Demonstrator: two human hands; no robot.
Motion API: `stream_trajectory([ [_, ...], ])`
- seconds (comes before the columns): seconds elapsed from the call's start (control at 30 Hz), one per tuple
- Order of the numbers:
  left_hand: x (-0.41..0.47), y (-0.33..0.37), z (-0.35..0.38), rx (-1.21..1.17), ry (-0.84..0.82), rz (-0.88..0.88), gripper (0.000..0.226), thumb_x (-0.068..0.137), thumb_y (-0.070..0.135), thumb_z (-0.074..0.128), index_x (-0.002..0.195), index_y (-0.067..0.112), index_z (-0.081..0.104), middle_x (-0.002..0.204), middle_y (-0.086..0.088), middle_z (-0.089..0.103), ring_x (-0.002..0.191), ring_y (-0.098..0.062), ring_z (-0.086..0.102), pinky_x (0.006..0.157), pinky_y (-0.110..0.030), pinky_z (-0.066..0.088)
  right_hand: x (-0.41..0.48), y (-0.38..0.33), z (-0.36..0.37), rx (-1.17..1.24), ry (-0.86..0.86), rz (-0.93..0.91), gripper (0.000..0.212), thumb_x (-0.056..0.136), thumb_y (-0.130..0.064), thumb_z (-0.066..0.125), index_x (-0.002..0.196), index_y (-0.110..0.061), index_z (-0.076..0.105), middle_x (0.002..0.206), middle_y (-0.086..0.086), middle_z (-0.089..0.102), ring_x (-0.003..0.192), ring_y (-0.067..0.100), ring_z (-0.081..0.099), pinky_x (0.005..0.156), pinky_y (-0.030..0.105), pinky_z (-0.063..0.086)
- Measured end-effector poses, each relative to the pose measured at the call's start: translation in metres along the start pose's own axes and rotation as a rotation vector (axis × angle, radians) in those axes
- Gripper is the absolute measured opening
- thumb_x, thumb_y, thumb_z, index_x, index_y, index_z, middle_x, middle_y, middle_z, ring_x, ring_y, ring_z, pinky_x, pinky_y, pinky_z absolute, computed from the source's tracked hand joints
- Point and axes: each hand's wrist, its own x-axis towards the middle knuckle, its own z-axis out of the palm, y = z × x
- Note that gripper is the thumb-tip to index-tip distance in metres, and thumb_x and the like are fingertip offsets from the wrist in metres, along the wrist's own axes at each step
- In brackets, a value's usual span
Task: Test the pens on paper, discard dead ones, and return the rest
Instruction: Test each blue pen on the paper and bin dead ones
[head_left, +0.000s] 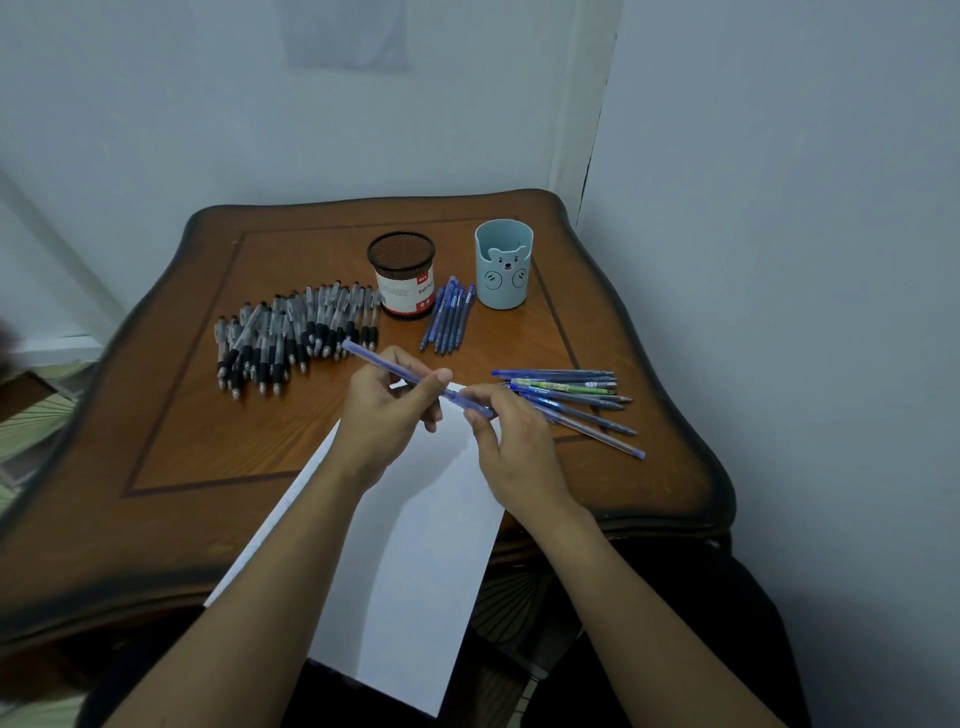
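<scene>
- A brown wooden table with curvy edges is sitting in the corner of a room, and everything else is lying on it.
- A white sheet of paper is lying on the near side of the table, and its near end is hanging over the edge.
- A big pile of clear black-grip pens is lying on the left side of the table, just beside the black cup.
- The left hand is hanging over the far end of the paper. Its fingers are curling round the middle of a pen, and its thumb and first finger are pinching it.
- The right hand is right next to it. Its thumb and fingertips are pinching the near end of the same pen.
- A bunch of mixed blue and green pens is lying on the right, past the right hand.
- A light blue plastic cup with a bear face is standing upright at the back right. Only its own blue inside wall is showing through the dip in its rim.
- A black wire-mesh cup with a white and red label is standing upright left of it. Its inside is looking dark, and I cannot tell what is in it.
- A small row of dark blue pens is lying between the two cups, a bit nearer.
- The see-through blue pen is being held by both hands above the paper, tilting toward the black pile.
</scene>
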Motion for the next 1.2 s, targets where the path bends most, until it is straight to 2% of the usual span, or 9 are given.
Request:
stream_trajectory([
  [0.1, -0.004, 0.000, 0.002, 0.007, -0.040, -0.001, 0.020, 0.088, 0.022, 0.073, 0.084, 0.006, 0.062, 0.064, -0.004, 0.063, 0.056, -0.015, 0.058, 0.057, -0.026, 0.052, 0.002, -0.002, -0.002, 0.035, -0.008, -0.010, 0.021, 0.102, -0.016, 0.055, 0.120, -0.015, 0.064, 0.116, -0.002, 0.066, 0.103, 0.003, 0.052, 0.080, 0.002, 0.038],
  [0.33, -0.002, -0.006, 0.006, -0.080, -0.038, -0.027, 0.032, 0.089, 0.022, 0.073, 0.093, -0.008, 0.059, 0.063, -0.008, 0.061, 0.057, -0.017, 0.054, 0.055, -0.028, 0.048, 0.011, -0.003, -0.005, 0.082, 0.000, 0.025, 0.019, 0.099, -0.010, 0.060, 0.115, -0.015, 0.069, 0.106, -0.001, 0.069, 0.095, 0.002, 0.055, 0.074, 0.002, 0.043],
  [0.47, 0.004, -0.008, 0.007, -0.008, -0.093, -0.025, 0.022, 0.092, 0.017, 0.070, 0.093, -0.002, 0.061, 0.066, -0.006, 0.063, 0.058, -0.014, 0.057, 0.058, -0.023, 0.051, 0.013, 0.003, -0.003, 0.062, -0.022, 0.040, 0.021, 0.099, -0.013, 0.060, 0.118, -0.015, 0.067, 0.111, 0.000, 0.069, 0.103, 0.008, 0.059, 0.074, 0.003, 0.041],
  [0.57, 0.010, -0.016, 0.003, 0.005, -0.129, -0.083, 0.020, 0.093, 0.017, 0.070, 0.094, -0.001, 0.061, 0.069, -0.007, 0.065, 0.060, -0.014, 0.059, 0.061, -0.023, 0.053, 0.012, 0.006, -0.002, 0.043, -0.066, 0.072, 0.026, 0.099, -0.019, 0.061, 0.125, -0.018, 0.062, 0.122, 0.000, 0.066, 0.112, 0.010, 0.056, 0.080, 0.007, 0.039],
  [0.67, 0.020, -0.024, 0.001, -0.018, -0.009, -0.156, 0.017, 0.095, 0.019, 0.068, 0.091, 0.004, 0.063, 0.074, -0.008, 0.066, 0.067, -0.015, 0.063, 0.066, -0.025, 0.055, 0.009, 0.012, -0.007, -0.102, -0.135, 0.065, 0.039, 0.101, -0.025, 0.057, 0.139, -0.021, 0.051, 0.137, -0.002, 0.055, 0.126, 0.013, 0.047, 0.101, 0.026, 0.040],
  [0.8, 0.040, -0.029, -0.003, -0.233, 0.160, -0.270, 0.030, 0.102, 0.008, 0.041, 0.082, 0.003, 0.062, 0.075, -0.009, 0.066, 0.071, -0.021, 0.064, 0.069, -0.030, 0.057, 0.001, 0.027, -0.019, -0.341, -0.282, -0.102, 0.045, 0.102, -0.030, 0.051, 0.145, -0.019, 0.045, 0.147, -0.001, 0.047, 0.139, 0.015, 0.035, 0.117, 0.031, 0.022],
  [0.9, 0.052, -0.030, -0.005, -0.185, 0.197, -0.207, 0.036, 0.105, 0.011, 0.035, 0.084, 0.006, 0.063, 0.080, -0.010, 0.068, 0.077, -0.023, 0.066, 0.077, -0.035, 0.058, -0.001, 0.037, -0.020, -0.389, -0.352, -0.170, 0.050, 0.101, -0.037, 0.049, 0.147, -0.020, 0.042, 0.150, -0.002, 0.043, 0.141, 0.014, 0.031, 0.118, 0.032, 0.017],
  [1.03, 0.066, -0.029, 0.000, -0.055, 0.249, -0.009, 0.012, 0.103, 0.011, 0.052, 0.095, 0.017, 0.059, 0.091, -0.008, 0.070, 0.084, -0.017, 0.072, 0.083, -0.030, 0.060, 0.000, 0.043, -0.019, -0.428, -0.399, -0.201, 0.054, 0.101, -0.043, 0.047, 0.149, -0.021, 0.040, 0.155, -0.003, 0.038, 0.145, 0.013, 0.027, 0.119, 0.033, 0.016],
  [1.2, 0.089, -0.040, 0.004, 0.231, 0.253, 0.150, 0.017, 0.099, 0.019, 0.060, 0.102, 0.033, 0.070, 0.105, 0.007, 0.070, 0.103, -0.010, 0.065, 0.094, -0.036, 0.055, 0.004, 0.045, -0.018, -0.420, -0.406, -0.193, 0.055, 0.101, -0.045, 0.046, 0.150, -0.022, 0.038, 0.158, -0.004, 0.034, 0.147, 0.011, 0.023, 0.121, 0.033, 0.011],
])
